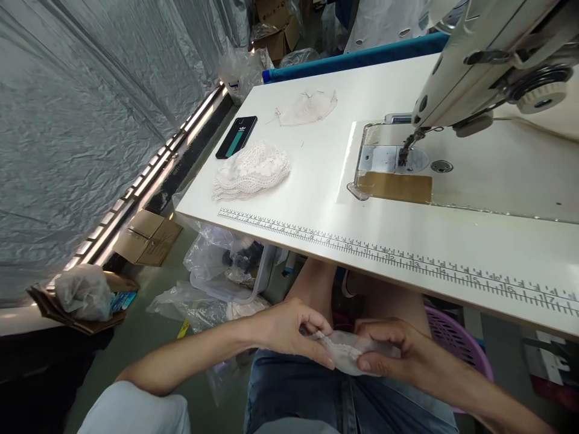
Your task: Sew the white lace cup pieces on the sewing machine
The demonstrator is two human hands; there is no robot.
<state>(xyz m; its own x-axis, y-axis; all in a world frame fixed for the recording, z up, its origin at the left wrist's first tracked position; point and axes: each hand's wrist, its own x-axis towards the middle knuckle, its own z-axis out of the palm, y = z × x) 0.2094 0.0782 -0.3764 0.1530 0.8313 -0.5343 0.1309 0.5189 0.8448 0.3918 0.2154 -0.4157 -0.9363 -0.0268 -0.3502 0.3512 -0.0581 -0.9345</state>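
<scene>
Over the lap, a piece of sheer white lace fabric (344, 351) is stretched between both hands. My left hand (302, 331) pinches its left end with thumb and fingers. At the other end, my right hand (392, 348) is closed on the fabric, thumb on top. On the white table above lies a stack of white lace pieces (253, 172). Farther back is a single sheer lace piece (310, 108) with loose threads along its edge. A sewing machine (470, 66) stands at the right, its presser foot (404, 154) over the metal needle plate.
A black phone (237, 137) lies beside the lace stack. The table (312, 205) has a printed ruler along its front edge. Below are a clear plastic bin (226, 289), a purple basket (461, 343) and a cardboard box (147, 237). Silvery sheeting (90, 108) hangs at left.
</scene>
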